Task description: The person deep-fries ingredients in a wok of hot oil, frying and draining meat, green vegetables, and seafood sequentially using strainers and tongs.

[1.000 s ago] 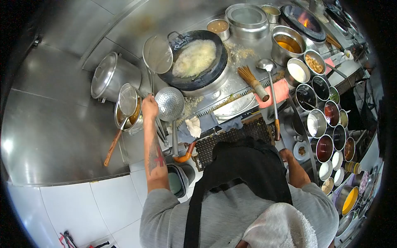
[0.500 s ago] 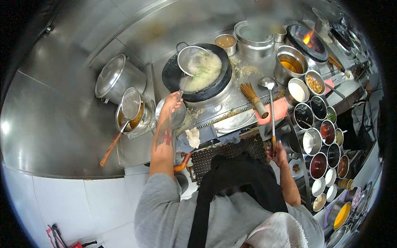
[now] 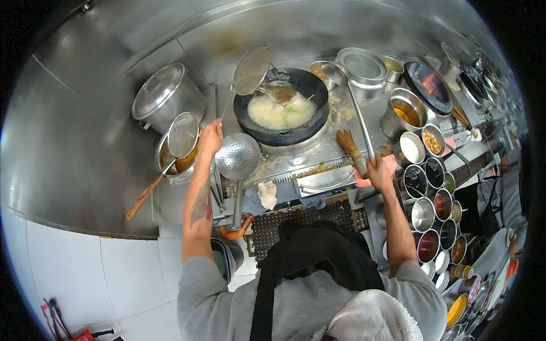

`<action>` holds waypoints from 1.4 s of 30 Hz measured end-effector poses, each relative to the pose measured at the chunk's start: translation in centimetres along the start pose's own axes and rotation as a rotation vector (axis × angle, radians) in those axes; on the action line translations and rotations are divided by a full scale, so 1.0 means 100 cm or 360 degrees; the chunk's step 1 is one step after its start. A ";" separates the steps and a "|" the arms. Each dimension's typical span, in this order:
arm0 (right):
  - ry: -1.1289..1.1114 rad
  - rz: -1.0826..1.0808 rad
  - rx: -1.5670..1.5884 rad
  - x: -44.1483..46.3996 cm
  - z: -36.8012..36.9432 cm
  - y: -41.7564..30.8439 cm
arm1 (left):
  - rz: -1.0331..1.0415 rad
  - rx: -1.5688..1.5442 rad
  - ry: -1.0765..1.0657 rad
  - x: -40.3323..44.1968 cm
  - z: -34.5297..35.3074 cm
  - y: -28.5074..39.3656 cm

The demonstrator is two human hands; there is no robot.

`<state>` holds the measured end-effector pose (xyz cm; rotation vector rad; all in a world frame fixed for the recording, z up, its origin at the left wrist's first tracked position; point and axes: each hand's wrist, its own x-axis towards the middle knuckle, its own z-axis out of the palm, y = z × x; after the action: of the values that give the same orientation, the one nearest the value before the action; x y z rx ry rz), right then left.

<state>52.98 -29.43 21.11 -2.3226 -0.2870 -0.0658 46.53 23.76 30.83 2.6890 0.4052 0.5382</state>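
plainly, the left hand (image 3: 210, 137) is curled round the handle of a mesh strainer (image 3: 252, 71), its basket by the upper left rim of the wok (image 3: 244, 120). the right hand (image 3: 381, 173) grips a long ladle (image 3: 359, 116), whose bowl shows beside the wok's upper right. pale, green-flecked foam (image 3: 276, 113) fills the wok's middle. a perforated skimmer (image 3: 238, 156) and bamboo brush (image 3: 351, 151) lie nearby.

bright light | soft sheen on steel wall (image 3: 307, 31) | edges fisheye-bent, corners black
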 end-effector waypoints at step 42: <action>0.0238 0.0209 -0.0553 -0.091 -0.003 0.071 | -0.1660 -0.2527 -0.1115 0.007 0.103 0.036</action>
<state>45.73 -36.10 15.07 -2.6575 -0.0483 -0.2396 52.14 17.78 23.66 0.7907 0.6552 -0.3434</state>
